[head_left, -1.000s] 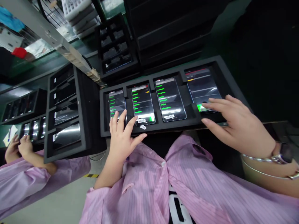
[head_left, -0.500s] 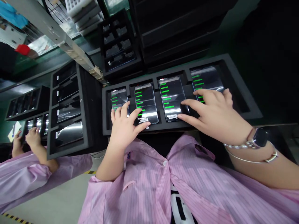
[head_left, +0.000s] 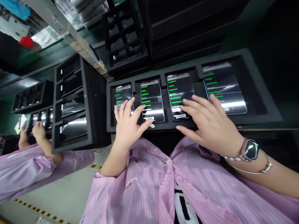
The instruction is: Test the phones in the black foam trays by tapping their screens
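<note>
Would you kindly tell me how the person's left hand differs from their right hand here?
The left hand has a bare wrist, whereas the right hand wears a watch and a bangle. The left hand is over the leftmost phone and the second phone, while the right hand is over the third phone and the rightmost phone. Both have spread fingers, above the same black foam tray.

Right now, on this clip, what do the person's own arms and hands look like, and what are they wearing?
The left hand and right hand are bare, without gloves. The sleeves belong to a pink pinstriped smock with a white snap, over a black-and-white printed shirt. The right wrist has a smartwatch on a metal link band and a thin metal bangle.
</note>
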A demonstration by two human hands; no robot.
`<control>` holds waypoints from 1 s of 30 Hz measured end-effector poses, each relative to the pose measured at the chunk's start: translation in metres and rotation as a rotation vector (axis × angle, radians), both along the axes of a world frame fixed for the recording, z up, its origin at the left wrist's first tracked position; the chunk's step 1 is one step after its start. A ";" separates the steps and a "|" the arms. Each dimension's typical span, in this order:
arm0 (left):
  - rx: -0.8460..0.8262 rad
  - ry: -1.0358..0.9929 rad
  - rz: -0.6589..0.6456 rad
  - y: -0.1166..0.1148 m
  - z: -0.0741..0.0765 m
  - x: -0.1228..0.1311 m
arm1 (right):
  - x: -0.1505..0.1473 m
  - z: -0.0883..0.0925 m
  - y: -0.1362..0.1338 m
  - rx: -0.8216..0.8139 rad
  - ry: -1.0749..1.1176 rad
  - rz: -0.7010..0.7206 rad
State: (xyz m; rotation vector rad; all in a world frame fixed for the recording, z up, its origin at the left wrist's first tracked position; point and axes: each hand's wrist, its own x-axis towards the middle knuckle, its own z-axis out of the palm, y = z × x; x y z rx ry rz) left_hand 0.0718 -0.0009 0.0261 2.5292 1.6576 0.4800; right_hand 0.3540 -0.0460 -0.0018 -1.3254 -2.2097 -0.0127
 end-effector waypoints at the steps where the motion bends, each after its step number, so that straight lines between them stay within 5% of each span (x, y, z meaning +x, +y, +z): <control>1: 0.022 -0.001 0.000 -0.001 -0.003 0.000 | -0.001 -0.003 -0.001 0.028 -0.016 0.002; 10: 0.135 -0.002 -0.031 -0.001 -0.010 0.002 | -0.002 -0.007 0.000 0.121 -0.060 0.005; 21: 0.145 0.013 -0.034 0.007 -0.011 0.003 | -0.005 -0.007 0.003 0.047 -0.102 -0.003; 25: 0.159 -0.137 -0.037 0.002 0.000 -0.015 | 0.016 0.000 -0.004 -0.010 0.022 -0.019; 30: 0.151 -0.220 0.091 -0.004 0.006 -0.060 | 0.059 0.001 -0.014 0.020 -0.003 -0.219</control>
